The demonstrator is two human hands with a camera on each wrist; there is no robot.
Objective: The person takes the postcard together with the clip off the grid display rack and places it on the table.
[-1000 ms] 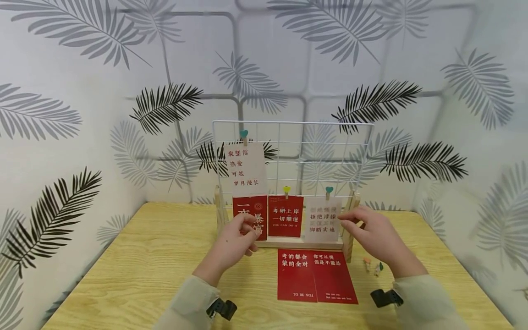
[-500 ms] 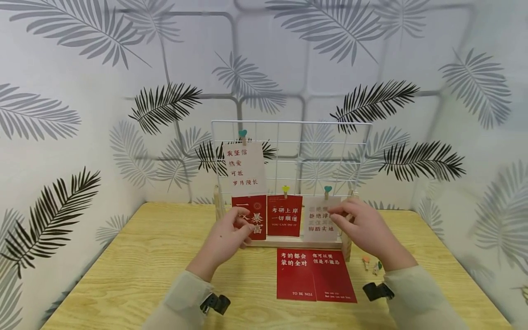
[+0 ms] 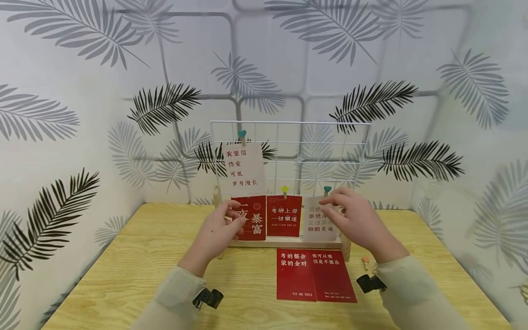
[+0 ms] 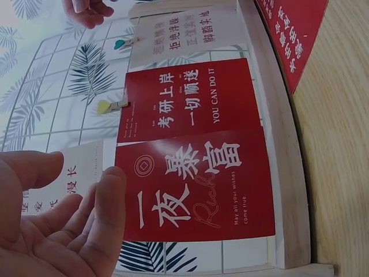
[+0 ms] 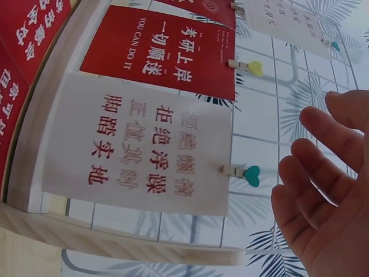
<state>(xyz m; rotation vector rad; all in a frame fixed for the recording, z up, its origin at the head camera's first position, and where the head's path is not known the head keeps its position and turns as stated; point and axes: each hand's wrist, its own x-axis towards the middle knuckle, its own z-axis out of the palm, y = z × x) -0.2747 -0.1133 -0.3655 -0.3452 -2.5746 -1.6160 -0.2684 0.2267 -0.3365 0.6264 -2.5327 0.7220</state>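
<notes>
- White card: lower right of the wire rack, hanging from a teal heart clip; probably light, thin, easily creased; best taken by its side edges.
- Large-lettered red card: lower left of the same rack; likely light, smooth, a little slippery; lower corners suit a gentle pinch.
- Right hand: near the white card; fingers loosely bent, tips apart, holding nothing.
- Left hand: beside the large-lettered red card; fingers relaxed, nothing held; contact cannot be told.
- Middle red card: between those two, under a yellow heart clip.
- Two red cards: flat on the surface, before the rack.
</notes>
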